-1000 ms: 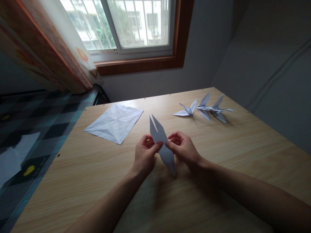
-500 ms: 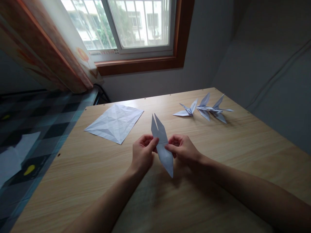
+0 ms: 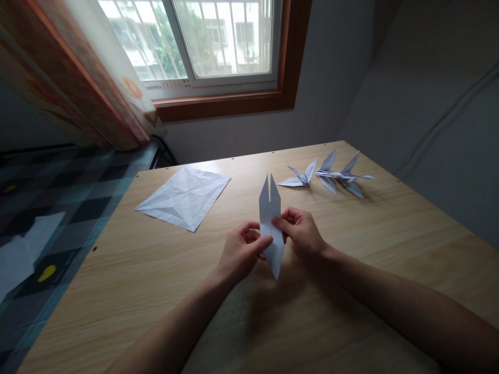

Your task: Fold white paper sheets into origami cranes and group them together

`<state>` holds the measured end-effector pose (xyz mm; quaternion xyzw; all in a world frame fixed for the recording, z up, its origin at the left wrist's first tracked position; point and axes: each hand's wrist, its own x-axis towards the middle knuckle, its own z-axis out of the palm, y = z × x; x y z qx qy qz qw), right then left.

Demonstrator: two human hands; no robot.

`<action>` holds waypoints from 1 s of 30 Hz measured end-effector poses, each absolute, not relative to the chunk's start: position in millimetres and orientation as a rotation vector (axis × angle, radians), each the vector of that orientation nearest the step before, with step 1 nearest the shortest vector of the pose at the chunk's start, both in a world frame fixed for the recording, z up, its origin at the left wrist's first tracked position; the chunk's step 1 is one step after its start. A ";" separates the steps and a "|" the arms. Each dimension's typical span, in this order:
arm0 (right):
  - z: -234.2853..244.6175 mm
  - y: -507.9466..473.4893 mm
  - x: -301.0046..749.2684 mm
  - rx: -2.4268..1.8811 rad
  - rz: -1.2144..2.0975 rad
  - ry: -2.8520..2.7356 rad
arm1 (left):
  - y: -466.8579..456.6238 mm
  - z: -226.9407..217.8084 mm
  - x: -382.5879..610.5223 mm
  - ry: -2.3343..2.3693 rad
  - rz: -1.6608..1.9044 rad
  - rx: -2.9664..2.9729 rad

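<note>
Between my hands, raised above the table, is a folded white paper [image 3: 271, 213], long and narrow, with two pointed strips split at the top and one point at the bottom. My left hand [image 3: 245, 248] pinches its lower left side, the thumb lying across the front. Higher up, my right hand [image 3: 302, 231] grips the right edge with its thumb on the front face. The fingers behind the paper are partly hidden. Beyond my right hand lie folded paper cranes [image 3: 339, 175], and another folded paper crane [image 3: 302, 179] rests just left of them.
A creased, unfolded paper sheet [image 3: 185, 200] lies flat on the wooden table [image 3: 156, 291] at the left. Past the table's left edge is a checked cloth [image 3: 78, 192] with white paper [image 3: 19, 254] on it. A window [image 3: 222, 41] and curtain [image 3: 89, 67] stand behind.
The folded paper has turned more upright and its split top has swung right. My left hand has slid right and lower along it; my right hand has shifted slightly up.
</note>
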<state>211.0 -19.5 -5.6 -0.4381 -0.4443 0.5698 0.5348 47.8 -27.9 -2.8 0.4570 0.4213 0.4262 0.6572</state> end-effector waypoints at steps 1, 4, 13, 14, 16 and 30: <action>-6.3 -19.0 211.1 -1.046 1.352 -1.045 | -28.5 -2.5 47.9 0.952 0.950 1.031; -8.2 -19.7 210.1 -1.010 1.409 -1.039 | -29.5 -0.7 47.6 0.967 0.979 1.000; -7.6 -23.5 207.9 -0.953 1.521 -1.178 | -26.1 0.9 47.5 1.007 1.150 0.998; -7.5 -23.8 208.2 -0.951 1.534 -1.196 | -25.7 0.5 47.3 1.004 1.177 0.990; -8.2 -24.3 208.8 -0.936 1.580 -1.242 | -25.1 -0.4 46.5 1.018 1.237 0.989; -12.5 -27.0 211.2 -0.795 1.356 -1.344 | -26.3 0.8 45.6 0.960 1.251 1.011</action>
